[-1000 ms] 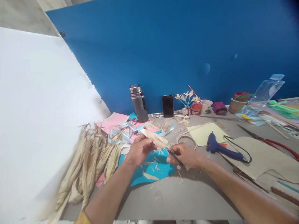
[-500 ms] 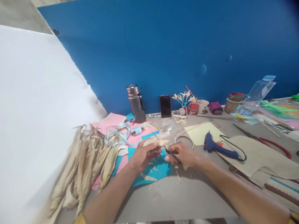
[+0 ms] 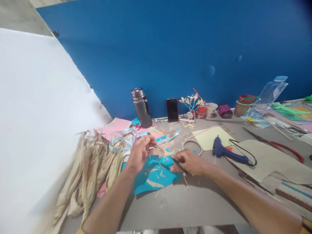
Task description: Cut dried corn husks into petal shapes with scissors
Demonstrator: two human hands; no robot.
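My right hand (image 3: 186,162) is closed round the dark handles of small scissors (image 3: 179,165), whose blades point up and left. My left hand (image 3: 141,151) is raised just left of the blades, fingers bent together; what they pinch, if anything, is too small to make out. Pale husk pieces (image 3: 161,152) lie between the hands. Below them a blue sheet (image 3: 153,175) carries several thin husk scraps. A roll of tape (image 3: 198,147) lies beyond my right hand.
Dried husks (image 3: 87,172) lie at the left. A flask (image 3: 142,109), an upright phone (image 3: 172,110) and husk flowers (image 3: 192,102) stand at the back. To the right are a blue glue gun (image 3: 229,152), red-handled shears (image 3: 280,146) and a plastic bottle (image 3: 265,97).
My left hand has moved left and up, away from the pale husk piece it was holding near the blades. My right hand has shifted slightly left, still gripping the scissors.
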